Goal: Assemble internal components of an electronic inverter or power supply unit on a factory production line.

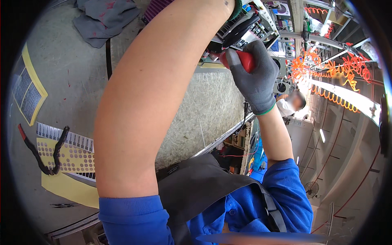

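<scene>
My right hand [255, 79], in a grey glove with a green cuff edge, is closed around a red-handled tool [247, 61]. Its exact kind is hidden by my fingers. The tool points left, beside an open metal housing [267, 20] with electronic parts inside. A black curved piece [241, 34] lies across that housing. My left forearm reaches up across the view, and only the green glove cuff [236, 11] shows at the top edge. The fingers of my left hand are out of sight.
On the grey worktable [204, 106] lie a grey cloth [104, 20], label sheets [65, 153], black-handled pliers [51, 169] and a yellow-edged printed sheet [30, 90]. Orange coiled hoses [347, 67] hang at right. Another person [292, 104] is farther back.
</scene>
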{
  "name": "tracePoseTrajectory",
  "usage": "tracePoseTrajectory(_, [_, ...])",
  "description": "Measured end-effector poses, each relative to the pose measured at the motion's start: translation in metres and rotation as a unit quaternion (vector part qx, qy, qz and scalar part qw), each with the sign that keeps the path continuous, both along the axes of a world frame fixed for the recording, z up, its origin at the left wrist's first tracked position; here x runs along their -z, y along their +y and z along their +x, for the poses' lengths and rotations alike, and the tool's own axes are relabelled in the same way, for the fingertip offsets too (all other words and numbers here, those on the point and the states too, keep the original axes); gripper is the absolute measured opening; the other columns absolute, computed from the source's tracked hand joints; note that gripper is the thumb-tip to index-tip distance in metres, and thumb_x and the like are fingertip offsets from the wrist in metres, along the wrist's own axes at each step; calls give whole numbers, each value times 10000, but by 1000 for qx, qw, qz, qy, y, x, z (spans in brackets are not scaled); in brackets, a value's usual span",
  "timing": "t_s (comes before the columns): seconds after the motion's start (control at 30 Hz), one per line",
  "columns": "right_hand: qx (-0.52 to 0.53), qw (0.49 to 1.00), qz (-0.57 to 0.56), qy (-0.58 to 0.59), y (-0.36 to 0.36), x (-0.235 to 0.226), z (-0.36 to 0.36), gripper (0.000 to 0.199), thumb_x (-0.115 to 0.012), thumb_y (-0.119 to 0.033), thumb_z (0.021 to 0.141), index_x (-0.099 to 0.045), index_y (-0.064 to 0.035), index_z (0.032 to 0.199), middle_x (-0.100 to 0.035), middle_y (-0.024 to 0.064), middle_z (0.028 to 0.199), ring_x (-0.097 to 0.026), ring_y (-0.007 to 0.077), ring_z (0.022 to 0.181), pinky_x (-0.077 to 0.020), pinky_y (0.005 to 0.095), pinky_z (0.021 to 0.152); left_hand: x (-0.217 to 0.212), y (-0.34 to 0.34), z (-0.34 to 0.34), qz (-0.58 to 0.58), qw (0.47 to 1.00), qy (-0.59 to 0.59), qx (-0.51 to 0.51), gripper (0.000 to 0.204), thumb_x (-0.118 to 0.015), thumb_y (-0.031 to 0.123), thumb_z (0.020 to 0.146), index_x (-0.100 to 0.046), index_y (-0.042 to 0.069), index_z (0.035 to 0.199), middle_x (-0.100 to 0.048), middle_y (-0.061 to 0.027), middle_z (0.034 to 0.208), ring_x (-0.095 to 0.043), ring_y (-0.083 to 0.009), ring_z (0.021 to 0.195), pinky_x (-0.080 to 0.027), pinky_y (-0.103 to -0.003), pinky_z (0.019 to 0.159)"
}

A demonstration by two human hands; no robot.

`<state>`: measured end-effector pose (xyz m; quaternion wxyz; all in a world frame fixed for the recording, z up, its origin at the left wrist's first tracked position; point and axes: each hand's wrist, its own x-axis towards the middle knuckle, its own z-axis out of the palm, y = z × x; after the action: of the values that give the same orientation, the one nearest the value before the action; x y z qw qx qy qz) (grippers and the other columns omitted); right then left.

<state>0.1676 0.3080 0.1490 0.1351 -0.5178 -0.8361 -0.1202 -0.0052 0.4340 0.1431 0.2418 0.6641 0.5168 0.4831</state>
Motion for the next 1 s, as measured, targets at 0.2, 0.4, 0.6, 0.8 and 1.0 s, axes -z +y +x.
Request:
tracePoseTrajectory(0.2, [-19,1000,4,-11,-3,-3,-2,271,-831,-257,807,-618,-92,832,-646,105,707,-670,300,615,-525,370,570,-2,-1,0,4,1000,13,-4,292,-568,202,924,-764,51,1080,-742,-198,1149,-669,-394,1165,-365,-623,1093])
tracePoseTrajectory(0.4, [-12,1000,8,-4,-7,-9,2,275,-830,-256,813,-614,-87,831,-649,110,713,-675,299,618,-525,364,568,-2,-4,4,8,999,15,-50,323,-567,219,928,-736,44,1141,-721,-205,1206,-600,-396,1261,-369,-592,1097])
tracePoseTrajectory(0.6, [12,1000,-7,22,-11,-15,7,290,-839,-261,809,-615,-78,832,-650,113,714,-675,296,618,-528,356,578,-2,-8,6,15,998,32,-59,315,-580,229,924,-736,48,1129,-721,-185,1207,-579,-389,1266,-381,-581,1087])
tracePoseTrajectory(0.8, [18,999,-19,46,-12,-14,10,277,-830,-256,814,-621,-75,828,-640,114,705,-662,297,610,-527,356,587,-4,-8,2,9,999,46,-22,290,-593,228,914,-750,66,1097,-723,-189,1196,-591,-383,1245,-405,-573,1049])
tracePoseTrajectory(1.0, [44,997,-26,62,-20,-21,16,275,-822,-253,818,-622,-65,822,-641,126,727,-667,302,643,-527,354,607,-6,-3,5,-3,998,45,-41,261,-594,199,908,-734,62,1081,-716,-186,1181,-622,-361,1199,-429,-581,1016])
